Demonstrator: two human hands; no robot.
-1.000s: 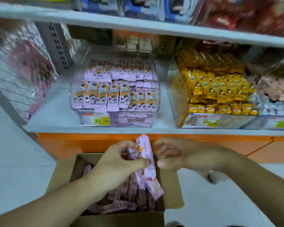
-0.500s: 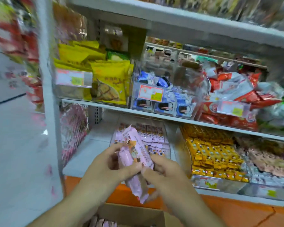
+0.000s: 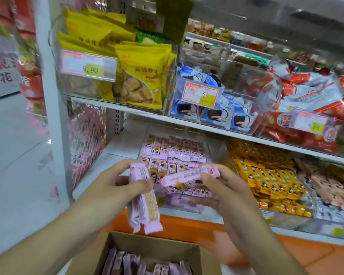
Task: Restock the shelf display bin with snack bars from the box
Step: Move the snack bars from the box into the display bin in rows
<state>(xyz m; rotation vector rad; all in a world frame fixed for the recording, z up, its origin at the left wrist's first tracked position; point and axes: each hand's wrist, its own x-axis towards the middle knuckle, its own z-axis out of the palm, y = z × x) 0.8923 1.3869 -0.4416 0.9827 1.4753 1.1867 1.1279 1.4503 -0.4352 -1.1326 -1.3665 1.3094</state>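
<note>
My left hand (image 3: 111,187) grips a bunch of pink snack bars (image 3: 144,205) that hang upright below its thumb. My right hand (image 3: 216,193) holds another pink bar (image 3: 189,176) lying sideways, its left end close to the left hand's bunch. Both hands hover in front of the clear display bin (image 3: 173,153) on the lower shelf, which holds rows of the same pink bars. Below the hands stands the open cardboard box (image 3: 153,247) with more pink bars standing on end inside.
A bin of yellow bars (image 3: 266,175) sits right of the pink bin. The upper shelf (image 3: 226,132) carries yellow biscuit bags (image 3: 141,76), blue-and-white packs (image 3: 216,112) and red packs (image 3: 306,108). A white shelf post (image 3: 54,108) stands left, an orange base (image 3: 187,227) below.
The hands rose from the box to the lower shelf. The right hand has pulled one bar apart from the bunch and now holds it sideways. The view tilted up and left.
</note>
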